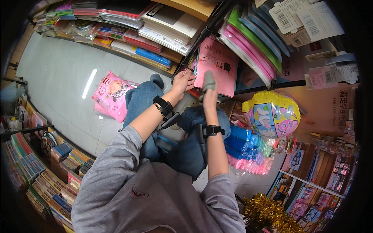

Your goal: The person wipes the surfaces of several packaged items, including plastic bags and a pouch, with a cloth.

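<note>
A grey-green cloth [209,82] is bunched in my right hand [210,97], whose fingers are closed around it. The cloth lies against the lower part of a pink folder [218,64] with small cartoon animals on its front, and it is slightly blurred. At the folder's left edge is my left hand [182,83], open, its fingers stretched toward that edge. Whether those fingertips touch the folder I cannot tell. The folder leans among other stationery on a low shelf.
Pink, green and blue folders [252,42] stand right of the pink one. Paper stacks [171,23] fill the shelf at the far left. A pink cartoon bag [112,95] lies on the tiled floor [58,73]. A yellow balloon [272,112] and blue rolls [237,141] are at the right.
</note>
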`<state>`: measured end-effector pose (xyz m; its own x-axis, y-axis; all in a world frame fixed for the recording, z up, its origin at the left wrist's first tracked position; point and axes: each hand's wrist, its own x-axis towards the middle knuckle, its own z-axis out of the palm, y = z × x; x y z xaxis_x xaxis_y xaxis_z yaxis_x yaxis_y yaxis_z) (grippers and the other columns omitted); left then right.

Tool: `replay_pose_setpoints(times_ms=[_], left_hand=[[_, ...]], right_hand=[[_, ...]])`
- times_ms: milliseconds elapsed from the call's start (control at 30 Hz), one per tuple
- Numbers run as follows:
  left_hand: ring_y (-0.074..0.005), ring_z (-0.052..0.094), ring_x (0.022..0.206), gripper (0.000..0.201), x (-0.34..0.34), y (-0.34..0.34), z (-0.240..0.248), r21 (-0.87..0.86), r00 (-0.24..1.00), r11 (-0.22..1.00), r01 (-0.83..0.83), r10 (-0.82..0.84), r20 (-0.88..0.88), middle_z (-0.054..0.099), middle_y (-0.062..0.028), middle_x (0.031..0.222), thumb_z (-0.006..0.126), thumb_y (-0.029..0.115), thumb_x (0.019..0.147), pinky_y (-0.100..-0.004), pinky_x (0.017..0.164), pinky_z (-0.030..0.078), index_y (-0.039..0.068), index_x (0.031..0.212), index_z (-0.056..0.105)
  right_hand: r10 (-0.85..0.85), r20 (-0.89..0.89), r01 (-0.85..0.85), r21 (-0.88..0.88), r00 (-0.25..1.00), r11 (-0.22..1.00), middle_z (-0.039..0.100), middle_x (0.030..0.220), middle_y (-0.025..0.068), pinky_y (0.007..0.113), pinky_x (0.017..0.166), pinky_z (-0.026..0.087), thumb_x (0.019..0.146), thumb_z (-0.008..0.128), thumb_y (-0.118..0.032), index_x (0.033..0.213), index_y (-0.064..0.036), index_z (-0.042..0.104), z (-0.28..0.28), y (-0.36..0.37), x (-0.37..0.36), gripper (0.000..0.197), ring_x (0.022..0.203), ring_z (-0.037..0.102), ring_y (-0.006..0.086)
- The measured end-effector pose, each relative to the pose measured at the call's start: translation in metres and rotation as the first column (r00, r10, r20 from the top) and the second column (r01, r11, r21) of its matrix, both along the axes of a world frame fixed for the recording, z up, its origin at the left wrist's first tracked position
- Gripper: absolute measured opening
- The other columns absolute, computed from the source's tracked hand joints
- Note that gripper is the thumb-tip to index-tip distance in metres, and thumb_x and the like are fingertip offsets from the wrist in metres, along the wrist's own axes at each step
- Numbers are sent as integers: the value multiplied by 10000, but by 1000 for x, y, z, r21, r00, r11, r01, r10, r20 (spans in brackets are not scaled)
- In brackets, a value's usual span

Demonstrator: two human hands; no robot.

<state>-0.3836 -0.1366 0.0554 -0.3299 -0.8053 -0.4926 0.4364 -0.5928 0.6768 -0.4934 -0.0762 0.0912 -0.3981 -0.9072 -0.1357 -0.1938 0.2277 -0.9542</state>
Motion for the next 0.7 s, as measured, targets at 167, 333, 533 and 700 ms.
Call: replay_pose_setpoints(times_ms=[167, 333, 533, 700], left_hand=[[-114, 578, 745, 186, -6, 3, 2, 5, 1000, 1000, -3, 3, 2, 573, -62, 901, 401, 209, 893, -208, 603, 489, 64, 983, 475], [-72, 518, 595, 186, -1, 1, -11, -94, 999, 994, 50, -51, -5, 552, -35, 797, 377, 174, 899, -187, 521, 444, 45, 952, 500], [-111, 530, 660, 206, -2, 4, -10, -87, 995, 991, -102, 100, -27, 559, -39, 763, 379, 148, 892, -239, 603, 450, 14, 972, 513], [-123, 538, 697, 228, 3, 4, -3, -92, 997, 994, -60, 54, -63, 585, -58, 830, 385, 169, 897, -260, 660, 453, 4, 965, 528]], right_hand=[[155, -262, -212, -209, 953, 955, 454, 1174, 194, 333, 916, 324, 857, 306, -183, 1220, -77, 360, -6, 0, 11, 381, 1091, 438, 313], [298, -265, -364, -251, 917, 897, 481, 1136, 192, 332, 914, 324, 796, 341, -121, 1175, -54, 416, -10, 4, 11, 392, 1062, 457, 319], [289, -145, -317, -242, 946, 917, 508, 1062, 176, 316, 886, 343, 771, 334, -97, 1100, -25, 462, -6, 5, 21, 360, 996, 483, 269], [86, 235, -16, -287, 968, 958, 543, 960, 88, 264, 776, 402, 827, 291, -156, 979, 36, 495, -18, 2, 23, 318, 845, 509, 160]])
